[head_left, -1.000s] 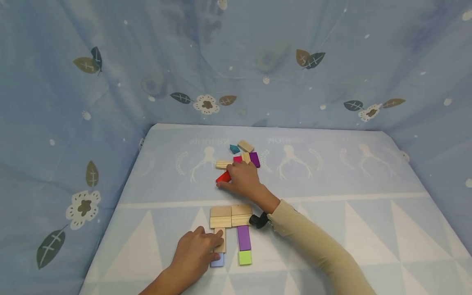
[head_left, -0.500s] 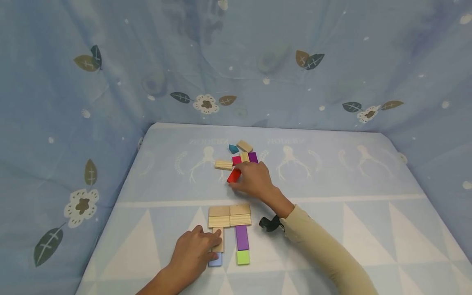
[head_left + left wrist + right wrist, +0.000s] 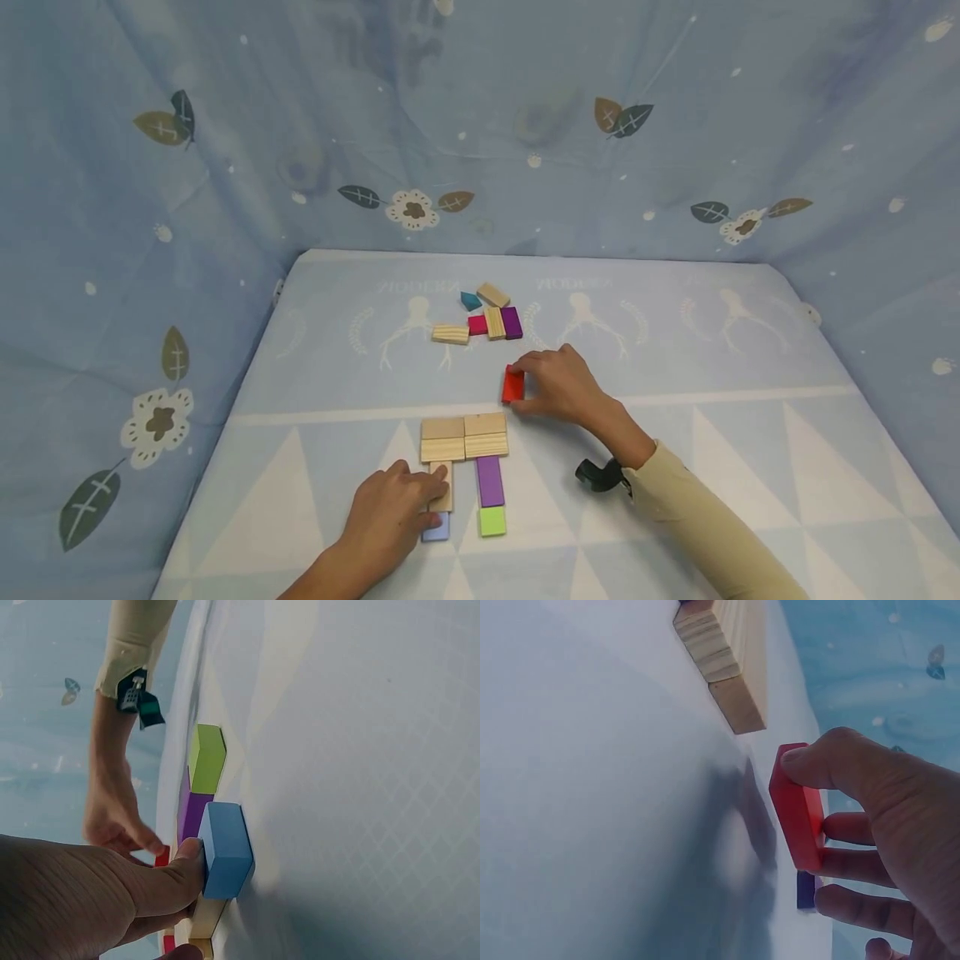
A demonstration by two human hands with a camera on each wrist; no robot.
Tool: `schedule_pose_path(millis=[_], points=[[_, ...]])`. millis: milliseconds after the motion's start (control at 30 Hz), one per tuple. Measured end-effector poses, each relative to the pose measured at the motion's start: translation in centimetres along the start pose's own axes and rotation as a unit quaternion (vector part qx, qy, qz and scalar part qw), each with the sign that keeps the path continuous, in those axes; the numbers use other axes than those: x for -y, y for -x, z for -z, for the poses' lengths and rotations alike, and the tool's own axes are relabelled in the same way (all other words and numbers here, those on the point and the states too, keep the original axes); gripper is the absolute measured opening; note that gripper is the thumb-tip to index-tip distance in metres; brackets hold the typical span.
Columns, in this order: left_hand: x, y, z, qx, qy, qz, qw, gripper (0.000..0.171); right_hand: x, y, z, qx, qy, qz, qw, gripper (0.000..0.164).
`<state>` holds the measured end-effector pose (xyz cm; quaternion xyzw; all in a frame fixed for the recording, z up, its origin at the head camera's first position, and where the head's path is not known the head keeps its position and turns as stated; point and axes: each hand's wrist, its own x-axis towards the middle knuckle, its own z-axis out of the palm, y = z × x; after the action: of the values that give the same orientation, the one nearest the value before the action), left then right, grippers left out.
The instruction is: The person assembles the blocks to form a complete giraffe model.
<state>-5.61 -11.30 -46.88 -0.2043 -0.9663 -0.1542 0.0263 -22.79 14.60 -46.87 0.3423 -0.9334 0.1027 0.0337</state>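
My right hand (image 3: pixel 564 385) pinches a red rectangular block (image 3: pixel 513 386) between thumb and fingers. The right wrist view shows that red block (image 3: pixel 799 814) held tilted above the cloth. My left hand (image 3: pixel 392 510) rests on the flat-laid blocks, its index finger touching a plain wooden block (image 3: pixel 442 498) and its thumb against a light blue block (image 3: pixel 438 527). Beside these, a purple block (image 3: pixel 490 481) lies end to end with a green block (image 3: pixel 492 522). A row of plain wooden blocks (image 3: pixel 442 428) lies across the top of both columns.
Farther back lie a pink-red block (image 3: pixel 477 325), a dark purple block (image 3: pixel 512 323), a teal pointed block (image 3: pixel 470 301) and several plain wooden blocks (image 3: pixel 450 334). A patterned cloth (image 3: pixel 675 350) covers the table. A dark device (image 3: pixel 598 475) is attached at the right wrist.
My right hand has drawn the red block away from the far pile, toward me and to the right. The left hand stays on the near blocks.
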Motion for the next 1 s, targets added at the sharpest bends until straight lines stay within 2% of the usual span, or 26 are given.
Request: schedule_pose_path(millis=[333, 667, 1000], points=[[0.0, 0.1, 0.0, 0.001, -0.007, 0.001, 1.0000, 0.041, 0.0, 2.0, -1.3, -0.017, -0.003, 0.029, 0.999, 0.044], [-0.1, 0.0, -0.1, -0.007, 0.001, 0.000, 1.0000, 0.041, 0.2, 2.5, -1.4, -0.007, -0.012, 0.043, 0.999, 0.045], [0.0, 0.0, -0.1, -0.007, 0.002, -0.003, 1.0000, 0.041, 0.4, 2.9, -1.4, -0.002, -0.021, 0.040, 0.999, 0.045]])
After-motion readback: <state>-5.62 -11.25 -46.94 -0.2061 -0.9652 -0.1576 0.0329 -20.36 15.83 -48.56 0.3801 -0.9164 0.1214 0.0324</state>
